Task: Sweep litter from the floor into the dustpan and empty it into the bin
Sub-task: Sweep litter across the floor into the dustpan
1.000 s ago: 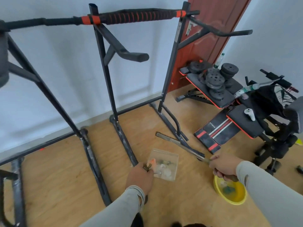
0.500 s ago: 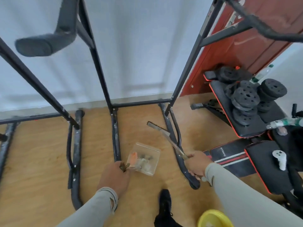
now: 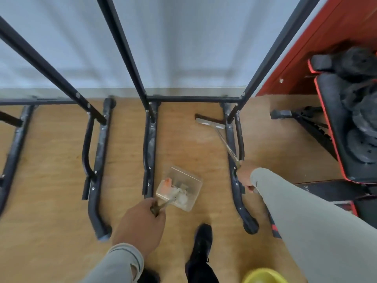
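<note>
While the left hand [image 3: 140, 223] gripped the handle of the clear dustpan [image 3: 179, 187] at lower centre, litter [image 3: 175, 187] lay inside; the right hand [image 3: 244, 176] held the broom [image 3: 212, 123]; the pan looked light, rigid, easily tipped; best kept level.

The floor [image 3: 51, 231] is of light brown wood boards. A pale blue-white wall [image 3: 183, 48] stands at the far side, with a light skirting along its foot. A black steel exercise frame [image 3: 130, 58] stands before the wall on long floor bars. At the right are a red-brown door [image 3: 318, 54] and a black bench with red edge [image 3: 336, 139], carrying dark weight plates [image 3: 363, 111].
</note>
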### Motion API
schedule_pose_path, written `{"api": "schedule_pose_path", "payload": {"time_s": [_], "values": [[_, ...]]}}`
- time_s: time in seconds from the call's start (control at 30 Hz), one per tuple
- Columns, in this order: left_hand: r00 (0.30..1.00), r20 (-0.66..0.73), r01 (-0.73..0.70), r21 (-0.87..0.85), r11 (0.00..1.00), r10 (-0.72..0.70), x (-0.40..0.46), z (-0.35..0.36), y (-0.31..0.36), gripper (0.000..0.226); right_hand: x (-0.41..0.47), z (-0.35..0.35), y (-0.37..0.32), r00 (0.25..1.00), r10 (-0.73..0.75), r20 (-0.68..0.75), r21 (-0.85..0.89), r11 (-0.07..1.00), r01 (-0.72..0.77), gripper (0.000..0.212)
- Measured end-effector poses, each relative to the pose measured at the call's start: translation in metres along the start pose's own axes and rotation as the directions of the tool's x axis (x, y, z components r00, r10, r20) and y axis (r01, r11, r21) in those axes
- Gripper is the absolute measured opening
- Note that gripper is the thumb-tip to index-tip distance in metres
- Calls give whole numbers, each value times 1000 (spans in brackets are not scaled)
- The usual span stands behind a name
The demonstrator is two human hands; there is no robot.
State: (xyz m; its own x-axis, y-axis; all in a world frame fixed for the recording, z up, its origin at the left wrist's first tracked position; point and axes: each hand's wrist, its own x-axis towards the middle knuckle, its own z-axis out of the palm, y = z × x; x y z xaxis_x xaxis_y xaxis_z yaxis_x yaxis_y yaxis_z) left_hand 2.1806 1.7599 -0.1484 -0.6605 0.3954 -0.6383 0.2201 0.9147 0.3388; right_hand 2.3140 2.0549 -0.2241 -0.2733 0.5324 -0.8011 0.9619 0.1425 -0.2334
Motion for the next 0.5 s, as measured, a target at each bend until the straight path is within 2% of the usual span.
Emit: {"api": "schedule_pose_path", "payload": {"time_s": [0.1,0.2,0.3,0.4,0.5], "values": [[1000,14,-24,33,999,24,-3,2,14,3,-34,38,19,998,33,56,-123,992,-26,41],[1000,18,-24,74,997,23,-4,0,26,23,-71,61,38,993,41,112,-116,993,-28,47],[999,22,-46,51,998,45,0,-1,35,42,-111,37,50,982,77,174,19,997,-81,42],[999,22,-51,39,998,50,5,-3,37,45,-149,-12,53,982,118,145,305,939,-158,30],[998,31,-47,39,998,46,7,-1,36,38,-144,-50,31,999,40,18,294,955,-44,32]]}}
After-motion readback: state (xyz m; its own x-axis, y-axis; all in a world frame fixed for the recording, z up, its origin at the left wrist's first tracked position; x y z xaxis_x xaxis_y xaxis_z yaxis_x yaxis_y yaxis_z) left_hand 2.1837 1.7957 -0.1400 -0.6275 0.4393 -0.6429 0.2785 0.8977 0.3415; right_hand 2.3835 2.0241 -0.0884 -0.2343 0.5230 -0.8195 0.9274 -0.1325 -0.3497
